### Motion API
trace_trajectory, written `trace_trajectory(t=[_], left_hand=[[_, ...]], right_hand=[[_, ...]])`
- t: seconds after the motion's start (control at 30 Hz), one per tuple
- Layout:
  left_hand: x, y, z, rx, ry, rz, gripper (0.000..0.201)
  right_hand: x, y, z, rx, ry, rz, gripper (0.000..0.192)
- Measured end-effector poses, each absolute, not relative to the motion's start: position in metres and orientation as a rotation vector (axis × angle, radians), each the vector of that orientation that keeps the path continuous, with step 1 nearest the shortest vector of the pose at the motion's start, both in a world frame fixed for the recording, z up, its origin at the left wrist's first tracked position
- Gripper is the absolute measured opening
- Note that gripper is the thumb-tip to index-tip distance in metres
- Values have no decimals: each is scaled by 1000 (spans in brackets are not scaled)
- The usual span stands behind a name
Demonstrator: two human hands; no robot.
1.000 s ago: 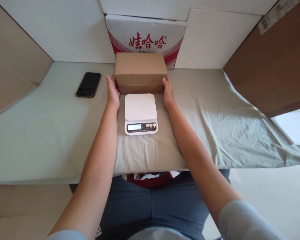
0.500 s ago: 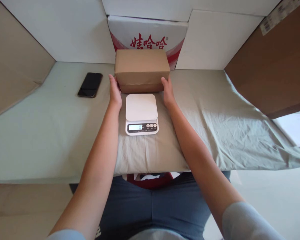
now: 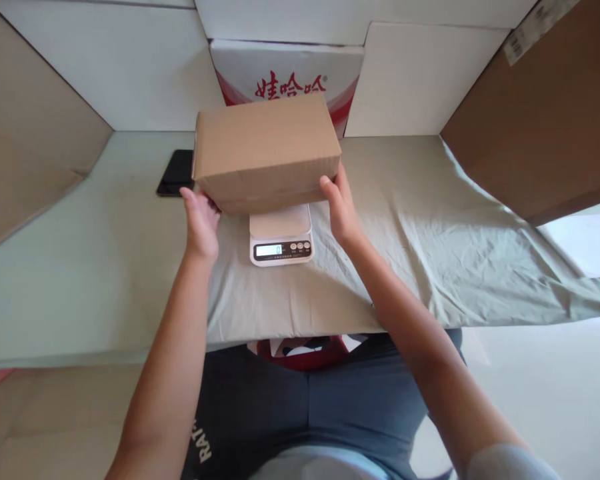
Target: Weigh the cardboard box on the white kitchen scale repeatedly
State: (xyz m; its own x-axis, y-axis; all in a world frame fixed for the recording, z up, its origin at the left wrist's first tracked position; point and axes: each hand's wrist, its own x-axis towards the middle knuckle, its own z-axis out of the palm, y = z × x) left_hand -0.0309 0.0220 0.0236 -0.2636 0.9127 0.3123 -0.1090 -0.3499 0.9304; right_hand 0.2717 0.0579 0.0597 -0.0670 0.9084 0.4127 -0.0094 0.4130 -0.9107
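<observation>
Near the table's front edge both forearms reach forward, left hand (image 3: 200,223) and right hand (image 3: 341,212) gripping the cardboard box (image 3: 266,152) by its ends, holding it over the white scale (image 3: 281,235); a phone (image 3: 176,173) lies behind, partly hidden.

Box (image 3: 266,150) is sitting between left hand (image 3: 200,223) and right hand (image 3: 341,210), over the scale's (image 3: 281,243) rear half. Phone (image 3: 176,173) is lying behind-left, partly hidden by box. Printed carton (image 3: 285,67) is standing behind, at surface's (image 3: 80,267) back.
</observation>
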Motion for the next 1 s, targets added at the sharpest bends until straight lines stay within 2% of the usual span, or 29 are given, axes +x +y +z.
trace_trajectory(t=[0.13, 0.27, 0.67, 0.8, 1.0], left_hand=[[-14, -3, 12, 1197, 1095, 1717, 112], [3, -10, 16, 1233, 1082, 1739, 100], [0, -19, 18, 1261, 1139, 1755, 111], [-1, -18, 15, 1248, 1121, 1759, 103], [-3, -18, 14, 1234, 1113, 1749, 102]], right_hand=[[281, 30, 43, -866, -1416, 923, 90], [288, 27, 35, -860, -1399, 899, 89], [283, 18, 34, -909, -1391, 929, 92], [283, 15, 33, -907, -1419, 940, 87], [281, 14, 32, -908, -1412, 927, 90]])
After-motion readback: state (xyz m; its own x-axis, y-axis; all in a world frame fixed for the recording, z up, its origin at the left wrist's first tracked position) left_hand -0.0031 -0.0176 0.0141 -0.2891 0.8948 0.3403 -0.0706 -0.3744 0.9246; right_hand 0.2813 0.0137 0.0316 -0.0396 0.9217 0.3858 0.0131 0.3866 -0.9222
